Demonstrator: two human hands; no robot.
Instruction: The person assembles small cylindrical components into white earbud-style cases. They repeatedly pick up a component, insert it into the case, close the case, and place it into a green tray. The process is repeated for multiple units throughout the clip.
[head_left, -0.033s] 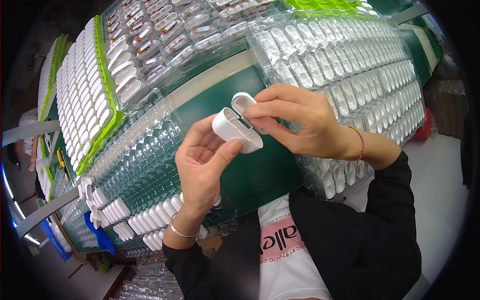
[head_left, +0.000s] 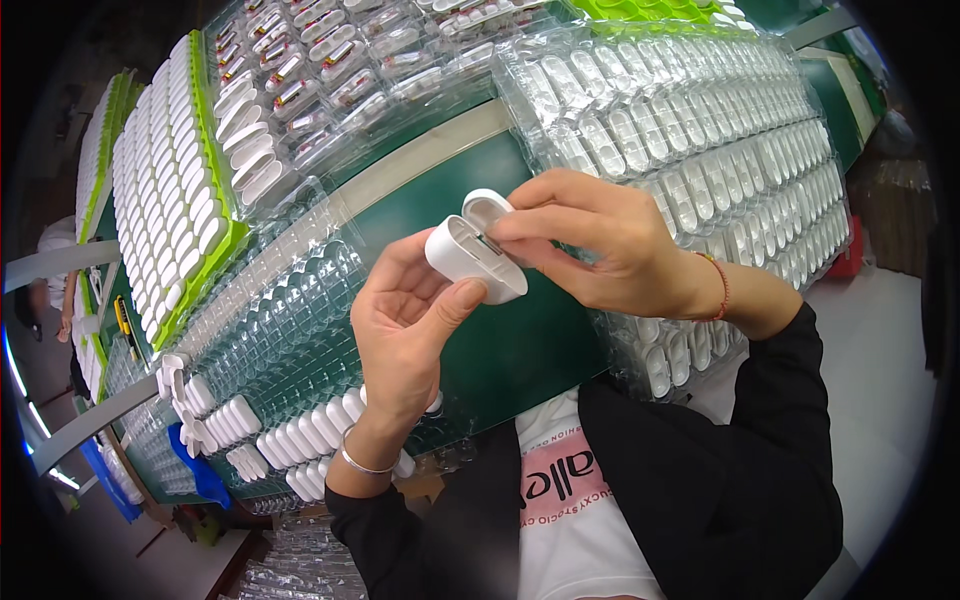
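Note:
My left hand [head_left: 398,315] is closed around the white body of an earbud charging case [head_left: 462,258], its thumb pressed on the front and its open top tilted to the right. Between the thumb and fingers of my right hand [head_left: 605,235] is the small white hollow lid [head_left: 484,207]. The lid stands at the case's back rim, its inner side facing me. A thin metallic hinge piece shows at the joint, but my right fingertips partly cover it, so I cannot tell whether it is fully seated.
Clear trays of white shells [head_left: 690,150] lie to the right. Green trays of white lids [head_left: 165,200] stand at the left, near a clear tray of parts with red bits [head_left: 300,90]. A clear blister tray [head_left: 285,285] and rows of white cases [head_left: 310,430] lie front left on the green mat [head_left: 530,360].
The lid has shifted slightly down toward the case body. My hands otherwise hold almost the same position.

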